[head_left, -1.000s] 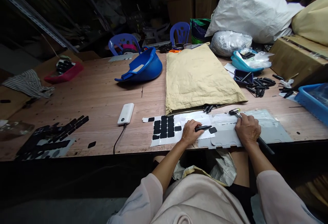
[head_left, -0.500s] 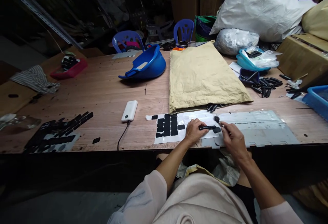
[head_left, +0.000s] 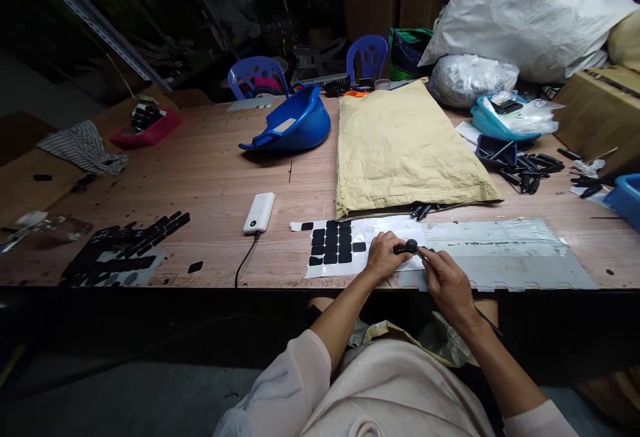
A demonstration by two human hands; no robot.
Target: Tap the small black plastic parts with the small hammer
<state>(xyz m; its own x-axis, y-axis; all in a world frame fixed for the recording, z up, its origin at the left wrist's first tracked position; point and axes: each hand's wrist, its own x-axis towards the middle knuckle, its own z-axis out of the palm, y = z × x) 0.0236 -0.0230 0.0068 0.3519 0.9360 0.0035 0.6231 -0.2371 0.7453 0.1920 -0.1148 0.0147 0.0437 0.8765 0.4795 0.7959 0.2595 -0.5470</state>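
Note:
My left hand (head_left: 385,254) is closed on a small, slim black part (head_left: 399,250) above the white sheet (head_left: 367,267). In the fingers of my right hand (head_left: 447,282) is a thin stick with a round black head (head_left: 411,245). That head meets the end of the black part; whether it presses or only overlaps it in view, I cannot tell. Rows of black rounded pads (head_left: 331,244) lie on the sheet left of my left hand, with a single black pad (head_left: 359,247) closer to it. A grey translucent mat (head_left: 520,267) lies under and right of my right hand.
Behind my hands lies a large tan sack (head_left: 410,150), black pieces poking from under its edge. A white power bank (head_left: 259,212) with a cable and a blue basin (head_left: 300,124) stand left. Black parts (head_left: 537,169) lie by a teal basin (head_left: 505,124) at right.
My right hand has brought the round black head left and down onto the end of the black part in my left hand. The whole view has shifted slightly.

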